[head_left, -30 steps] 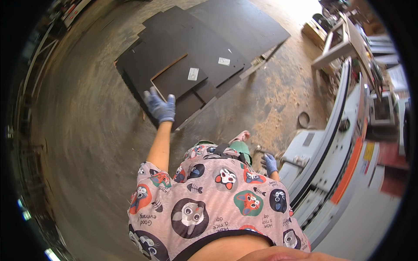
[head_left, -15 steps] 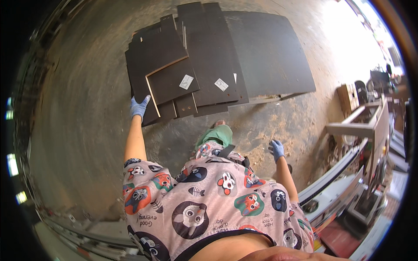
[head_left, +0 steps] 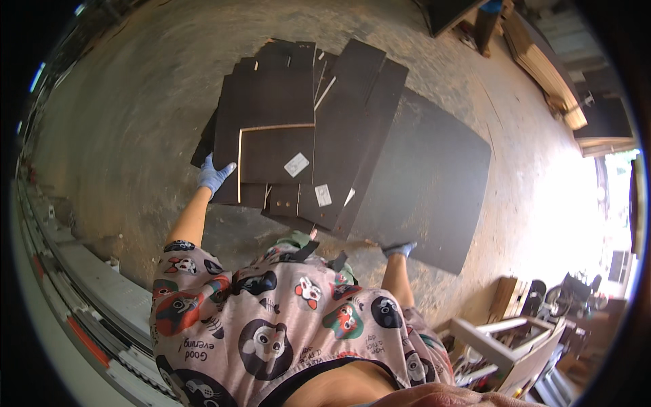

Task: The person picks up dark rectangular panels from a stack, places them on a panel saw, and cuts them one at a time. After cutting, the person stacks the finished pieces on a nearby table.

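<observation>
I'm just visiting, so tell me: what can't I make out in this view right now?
All in the head view:
- Print on the white labels: too small and blurred.
- What lies beneath the dark board stack: covered by the boards themselves.
- Left hand at the stack's edge: whether fingers curl underneath is hidden by the hand.
- Right hand by the large dark sheet: the viewing angle hides whether they touch.
</observation>
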### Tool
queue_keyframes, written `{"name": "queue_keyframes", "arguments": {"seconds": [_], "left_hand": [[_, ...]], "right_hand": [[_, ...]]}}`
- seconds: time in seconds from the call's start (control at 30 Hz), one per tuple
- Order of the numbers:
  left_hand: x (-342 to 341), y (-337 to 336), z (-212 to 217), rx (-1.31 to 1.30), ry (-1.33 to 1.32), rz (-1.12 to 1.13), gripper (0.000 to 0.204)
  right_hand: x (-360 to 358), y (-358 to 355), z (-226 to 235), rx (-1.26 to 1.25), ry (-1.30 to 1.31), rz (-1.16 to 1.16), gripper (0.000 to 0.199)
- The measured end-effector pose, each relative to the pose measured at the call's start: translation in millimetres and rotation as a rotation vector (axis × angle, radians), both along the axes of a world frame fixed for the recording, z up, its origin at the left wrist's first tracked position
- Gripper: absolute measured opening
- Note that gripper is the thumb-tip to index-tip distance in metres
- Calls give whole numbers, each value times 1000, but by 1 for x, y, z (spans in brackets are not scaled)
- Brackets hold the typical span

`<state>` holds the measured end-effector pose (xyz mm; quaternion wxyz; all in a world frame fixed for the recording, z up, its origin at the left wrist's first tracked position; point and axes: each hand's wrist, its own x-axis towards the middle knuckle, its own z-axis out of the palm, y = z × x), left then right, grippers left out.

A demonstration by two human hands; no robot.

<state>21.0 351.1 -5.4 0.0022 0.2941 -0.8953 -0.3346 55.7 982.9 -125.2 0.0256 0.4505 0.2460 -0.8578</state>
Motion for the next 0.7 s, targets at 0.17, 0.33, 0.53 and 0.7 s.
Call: {"name": "queue_keyframes", "arguments": {"seconds": [0.17,0.33,0.53,0.7], "left_hand": [[-5,6,50,-27,-20,3,93],[-3,27,121,-1,36,38,95],[-5,39,147,40,-35,82,97],[12,24,164,-36,-40,41,98]], "right_hand": [[-4,2,28,77,81,-151,79],[-5,32,87,166,-114,6,84],[-6,42,193,378,-341,288,87],[36,27,160,343,-326,162,77]]}}
